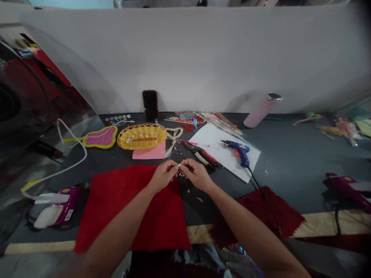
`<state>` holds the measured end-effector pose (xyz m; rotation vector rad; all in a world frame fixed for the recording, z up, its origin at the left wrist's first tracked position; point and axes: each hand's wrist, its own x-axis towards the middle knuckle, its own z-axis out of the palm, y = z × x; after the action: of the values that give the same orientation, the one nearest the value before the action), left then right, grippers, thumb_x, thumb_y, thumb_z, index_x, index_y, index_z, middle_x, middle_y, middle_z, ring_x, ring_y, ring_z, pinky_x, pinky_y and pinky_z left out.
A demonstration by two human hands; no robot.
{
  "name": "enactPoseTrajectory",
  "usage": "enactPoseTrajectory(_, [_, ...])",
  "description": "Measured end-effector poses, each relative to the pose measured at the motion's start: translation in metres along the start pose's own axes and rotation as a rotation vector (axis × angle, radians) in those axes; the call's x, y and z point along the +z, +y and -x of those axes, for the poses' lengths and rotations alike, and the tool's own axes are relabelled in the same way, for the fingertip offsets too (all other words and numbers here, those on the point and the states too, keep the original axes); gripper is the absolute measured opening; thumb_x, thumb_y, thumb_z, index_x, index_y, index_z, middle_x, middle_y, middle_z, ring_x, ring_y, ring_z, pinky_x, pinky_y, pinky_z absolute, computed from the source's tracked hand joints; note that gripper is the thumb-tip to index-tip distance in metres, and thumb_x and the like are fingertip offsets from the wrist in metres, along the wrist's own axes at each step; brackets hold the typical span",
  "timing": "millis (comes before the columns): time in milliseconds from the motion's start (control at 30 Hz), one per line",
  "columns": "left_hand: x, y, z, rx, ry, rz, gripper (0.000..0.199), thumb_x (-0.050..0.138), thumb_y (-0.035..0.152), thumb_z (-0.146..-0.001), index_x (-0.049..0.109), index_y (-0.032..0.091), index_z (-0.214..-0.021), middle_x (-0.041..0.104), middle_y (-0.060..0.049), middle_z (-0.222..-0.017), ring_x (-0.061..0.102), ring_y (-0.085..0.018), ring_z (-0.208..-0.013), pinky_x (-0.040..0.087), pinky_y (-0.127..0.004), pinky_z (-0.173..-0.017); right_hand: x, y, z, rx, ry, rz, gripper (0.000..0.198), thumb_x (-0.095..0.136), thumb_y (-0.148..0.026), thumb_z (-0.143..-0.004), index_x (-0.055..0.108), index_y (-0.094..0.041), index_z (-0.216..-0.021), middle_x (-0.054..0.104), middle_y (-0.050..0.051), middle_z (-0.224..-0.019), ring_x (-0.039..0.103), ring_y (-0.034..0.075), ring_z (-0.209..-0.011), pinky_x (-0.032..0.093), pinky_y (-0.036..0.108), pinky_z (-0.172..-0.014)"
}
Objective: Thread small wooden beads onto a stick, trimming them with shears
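My left hand (164,174) and my right hand (196,173) meet over the right edge of a red cloth (116,200). Both are closed, thumbs and forefingers pinching a small pale piece (179,165) between them; it is too small to name. Small pale bits (182,175) lie on the dark table just below the fingertips. Beyond my hands sits a yellow woven basket (142,137) with a few small pale pieces inside, partly over a pink sheet (150,151). A beaded string with a pale tassel (170,150) lies right of the basket.
Pliers (199,152) lie right of my hands. A blue glue gun (239,150) rests on white paper (203,135), its cord running toward me. A phone (150,105) and a pink tumbler (259,112) stand at the back. Purple power strips (68,202) sit left and right.
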<state>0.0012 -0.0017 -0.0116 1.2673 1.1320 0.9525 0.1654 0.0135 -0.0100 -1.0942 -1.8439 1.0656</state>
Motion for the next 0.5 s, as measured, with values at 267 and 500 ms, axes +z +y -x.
enactPoseTrajectory(267, [0.0008,0.0008,0.0003,-0.003,0.012,-0.041,0.026,0.051,0.041,-0.08,0.053,0.015,-0.08,0.05,0.004,-0.059,0.042,-0.005,-0.045,0.034,-0.018,-0.044,0.0002,-0.0005,-0.0003,-0.009,0.013,-0.002,0.018,0.048,-0.035,-0.085,0.056,-0.018,-0.083,0.054,-0.001,-0.069,0.046,0.01,-0.058,0.037,0.021,-0.054])
enactPoseTrajectory(500, [0.0003,0.0009,0.0008,0.013,0.014,-0.054,0.026,0.05,0.041,-0.081,0.053,0.015,-0.08,0.051,0.004,-0.059,0.042,-0.005,-0.045,0.034,-0.018,-0.044,-0.0003,-0.0025,-0.0005,-0.005,0.011,0.007,0.02,0.048,-0.036,-0.085,0.056,-0.018,-0.083,0.055,-0.001,-0.068,0.047,0.01,-0.057,0.037,0.022,-0.054])
